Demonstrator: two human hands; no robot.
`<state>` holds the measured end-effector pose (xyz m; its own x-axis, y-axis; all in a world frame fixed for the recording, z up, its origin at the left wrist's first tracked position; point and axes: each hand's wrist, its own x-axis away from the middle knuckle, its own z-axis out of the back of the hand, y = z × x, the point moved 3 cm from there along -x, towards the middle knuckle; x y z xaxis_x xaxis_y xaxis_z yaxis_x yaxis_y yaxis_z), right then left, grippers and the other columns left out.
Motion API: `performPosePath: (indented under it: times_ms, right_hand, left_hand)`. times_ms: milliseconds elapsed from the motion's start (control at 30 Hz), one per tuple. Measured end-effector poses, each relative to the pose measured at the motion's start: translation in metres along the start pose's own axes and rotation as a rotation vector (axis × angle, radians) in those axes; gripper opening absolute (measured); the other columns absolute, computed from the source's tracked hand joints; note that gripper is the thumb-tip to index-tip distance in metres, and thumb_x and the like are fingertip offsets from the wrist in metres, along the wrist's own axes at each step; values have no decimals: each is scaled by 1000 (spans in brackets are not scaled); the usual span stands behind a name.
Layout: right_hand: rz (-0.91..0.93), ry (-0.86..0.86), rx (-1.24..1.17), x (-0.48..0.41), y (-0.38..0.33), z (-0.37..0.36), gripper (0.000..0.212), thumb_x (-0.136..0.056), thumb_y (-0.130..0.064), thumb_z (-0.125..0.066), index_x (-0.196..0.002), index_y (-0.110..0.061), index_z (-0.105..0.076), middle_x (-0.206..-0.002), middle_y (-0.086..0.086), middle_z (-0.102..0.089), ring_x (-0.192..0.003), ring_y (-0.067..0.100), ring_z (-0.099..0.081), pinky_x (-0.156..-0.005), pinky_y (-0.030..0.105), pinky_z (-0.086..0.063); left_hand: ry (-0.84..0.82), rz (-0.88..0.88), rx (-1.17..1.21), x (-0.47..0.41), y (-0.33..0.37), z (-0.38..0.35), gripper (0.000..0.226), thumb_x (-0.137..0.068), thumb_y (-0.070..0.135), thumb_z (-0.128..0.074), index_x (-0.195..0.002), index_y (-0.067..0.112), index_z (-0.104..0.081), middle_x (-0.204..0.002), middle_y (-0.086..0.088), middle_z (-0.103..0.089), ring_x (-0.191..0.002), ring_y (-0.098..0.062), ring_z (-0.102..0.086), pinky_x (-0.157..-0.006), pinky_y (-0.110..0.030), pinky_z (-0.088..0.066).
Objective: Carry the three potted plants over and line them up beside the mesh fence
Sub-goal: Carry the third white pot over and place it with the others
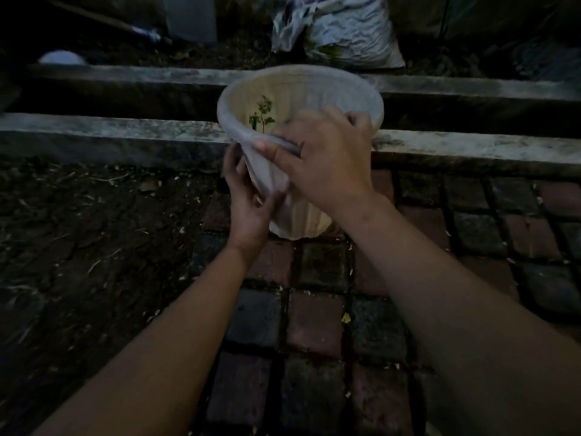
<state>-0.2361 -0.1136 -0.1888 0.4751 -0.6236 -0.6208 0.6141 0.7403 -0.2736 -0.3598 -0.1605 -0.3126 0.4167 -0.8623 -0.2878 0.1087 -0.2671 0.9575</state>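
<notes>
A white ribbed plastic pot [283,89] with a small green seedling [262,116] inside is tilted toward me above the brick paving. My right hand [323,158] grips its near rim, thumb over the edge and fingers reaching inside. My left hand [248,199] cups the pot's lower left side from below. Only this one pot shows in the head view; no mesh fence is clearly visible in the dark scene.
Two concrete curbs [125,127] cross the view behind the pot with a gutter between them. Beyond lie a crumpled white sack [342,29], a grey box [191,17] and a long-handled tool [138,29]. Bare soil [78,231] is left, red-and-grey pavers [314,325] underfoot.
</notes>
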Motion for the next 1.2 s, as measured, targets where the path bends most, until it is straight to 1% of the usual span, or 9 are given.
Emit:
performPosePath:
  times_ms: [100,233,400,500,667,733,800,933,1200]
  right_hand:
    - [25,85,-25,14,-11,-3,35,-90,-59,-62,-91,-29,-81,-90,-9,-75,-96,26,-62,-85,51,-38]
    - [11,268,-103,37,-2,0,30,-86,-59,-73,-94,-30,-80,-117,3,-66,-120,24,-47,-105,60,-35]
    - [-83,336,-293,54,23,4,72,-80,-59,-78,-134,-21,-49,-141,14,-20,-138,46,-30,-111,61,-37]
    - [-292,268,-520,65,47,-2,101,-74,-57,-82,-148,-11,-33,-148,28,-20,-145,45,-21,-120,51,-33]
    - [-492,153,-1003,89,69,-34,132,-62,-63,-86,-157,-24,-3,-160,-7,-20,-153,27,-23,-118,57,-38]
    - [-548,73,-1054,91,78,-43,140,-58,-56,-91,-158,-20,1,-159,-5,-25,-152,27,-29,-117,51,-41]
    - [-607,-12,-1063,93,87,-50,139,-58,-42,-96,-158,-17,-2,-159,8,-30,-148,25,-35,-115,42,-46]
    - [-601,-130,-1013,102,98,-61,114,-68,-2,-92,-153,-14,-16,-153,4,-39,-136,5,-44,-101,15,-47]
    - [-670,-336,-988,120,96,-73,120,-75,-30,-91,-160,-32,-6,-161,-2,-34,-145,17,-39,-115,37,-43]
  left_hand:
    - [-33,-5,-105,4,-5,2,128,-77,53,-84,-158,9,5,-159,-20,-35,-148,-35,-44,-118,-52,-44]
    - [-84,14,-72,12,-11,-4,118,-80,21,-82,-156,2,6,-156,-24,-38,-142,-35,-51,-113,-48,-50]
    - [-130,118,-83,17,-18,-3,137,-67,54,-91,-160,19,3,-159,-13,-40,-146,-25,-49,-114,-37,-49]
    - [-138,137,-141,13,-24,0,141,-60,56,-95,-159,26,3,-162,-10,-37,-150,-25,-42,-118,-48,-46]
    - [-154,141,-146,12,-33,-2,143,-61,35,-93,-159,18,8,-165,-13,-29,-151,-26,-37,-106,-13,-47]
    - [-164,159,-154,11,-35,-2,145,-59,34,-92,-159,15,10,-165,-12,-26,-151,-23,-35,-102,-4,-44]
    - [-165,180,-164,10,-38,-2,147,-56,37,-94,-159,16,10,-166,-10,-26,-152,-22,-34,-105,-7,-44]
    - [-202,212,-190,9,-46,0,149,-56,32,-96,-157,19,13,-166,-11,-27,-153,-22,-36,-115,-24,-46]
    - [-197,249,-265,13,-59,1,151,-53,35,-100,-160,14,5,-163,-5,-33,-151,-19,-37,-120,-33,-41]
